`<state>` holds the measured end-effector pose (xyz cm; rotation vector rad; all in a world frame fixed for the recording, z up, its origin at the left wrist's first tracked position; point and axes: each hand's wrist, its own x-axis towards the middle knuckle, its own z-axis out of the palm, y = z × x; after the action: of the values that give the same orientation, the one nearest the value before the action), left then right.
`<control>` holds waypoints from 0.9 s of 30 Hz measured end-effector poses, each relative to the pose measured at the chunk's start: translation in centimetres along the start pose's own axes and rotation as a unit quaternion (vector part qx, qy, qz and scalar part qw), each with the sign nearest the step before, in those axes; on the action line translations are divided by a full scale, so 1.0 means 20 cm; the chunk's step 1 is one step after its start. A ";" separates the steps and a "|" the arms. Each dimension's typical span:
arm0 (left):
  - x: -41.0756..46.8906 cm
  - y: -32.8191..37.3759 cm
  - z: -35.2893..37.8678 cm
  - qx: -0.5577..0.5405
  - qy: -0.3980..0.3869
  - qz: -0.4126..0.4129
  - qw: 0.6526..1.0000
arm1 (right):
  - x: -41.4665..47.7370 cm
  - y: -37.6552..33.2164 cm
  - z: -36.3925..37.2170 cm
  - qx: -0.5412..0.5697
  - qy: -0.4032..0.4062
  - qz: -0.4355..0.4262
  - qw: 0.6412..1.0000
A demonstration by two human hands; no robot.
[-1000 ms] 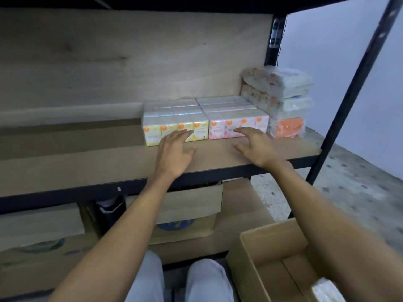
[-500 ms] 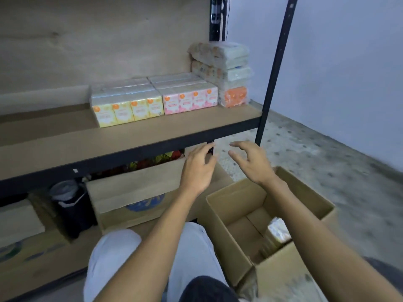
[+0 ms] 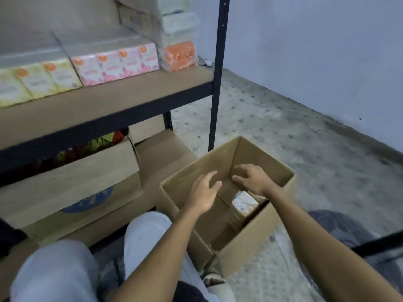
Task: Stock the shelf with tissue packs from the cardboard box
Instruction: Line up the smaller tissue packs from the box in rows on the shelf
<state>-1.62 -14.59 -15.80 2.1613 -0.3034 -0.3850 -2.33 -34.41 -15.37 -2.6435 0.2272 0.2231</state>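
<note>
As both hands hung over the open box [image 3: 250, 243], I logged the left hand [image 3: 204, 191] with fingers spread and relaxed, holding nothing. I noted the right hand [image 3: 253, 180] palm down, fingers loosely curved, also empty. One pack [image 3: 244, 203] stood inside the box near its right wall, just below the right wrist, untouched. On the shelf [image 3: 104, 110] a yellow row [image 3: 37, 81] sat touching a pink row [image 3: 115, 66]. Next came a stack with an orange pack [image 3: 180, 54] at its base, by the post [image 3: 218, 83]. The box sat on the floor [image 3: 283, 131], right of the person's knees [image 3: 148, 232].
</note>
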 end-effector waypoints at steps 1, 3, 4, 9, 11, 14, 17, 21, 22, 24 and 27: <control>0.02 -0.01 0.06 0.005 -0.014 -0.005 1.000 | 0.02 0.05 0.01 -0.015 -0.011 0.011 1.000; 0.07 -0.03 0.16 0.026 -0.040 -0.011 0.999 | 0.06 0.15 0.03 -0.048 -0.029 0.028 0.998; 0.10 -0.04 0.22 0.036 -0.050 -0.014 0.998 | 0.08 0.19 0.04 -0.064 -0.036 0.033 0.997; 0.22 -0.12 0.46 0.083 -0.104 -0.034 0.991 | 0.21 0.37 0.09 -0.089 -0.079 0.060 0.991; 0.26 -0.14 0.54 0.096 -0.119 -0.042 0.987 | 0.25 0.42 0.11 -0.091 -0.098 0.070 0.988; 0.31 -0.17 0.65 0.098 -0.131 -0.050 0.985 | 0.32 0.49 0.14 -0.079 -0.129 0.089 0.984; 0.33 -0.20 0.73 0.097 -0.143 -0.057 0.983 | 0.39 0.56 0.20 -0.072 -0.172 0.093 0.978; 0.37 -0.23 0.81 0.072 -0.151 -0.068 0.984 | 0.48 0.67 0.29 -0.112 -0.216 0.093 0.965; 0.38 -0.24 0.83 0.064 -0.147 -0.070 0.985 | 0.49 0.66 0.28 -0.129 -0.218 0.088 0.963; 0.39 -0.24 0.85 0.047 -0.132 -0.078 0.987 | 0.49 0.65 0.26 -0.151 -0.224 0.085 0.959; 0.41 -0.22 0.89 0.013 -0.123 -0.101 0.987 | 0.52 0.68 0.25 -0.170 -0.230 0.076 0.955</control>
<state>-0.47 -28.15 -30.66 2.1782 -0.2263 -0.7709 4.47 -45.23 -27.91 -2.8089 0.2533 0.9944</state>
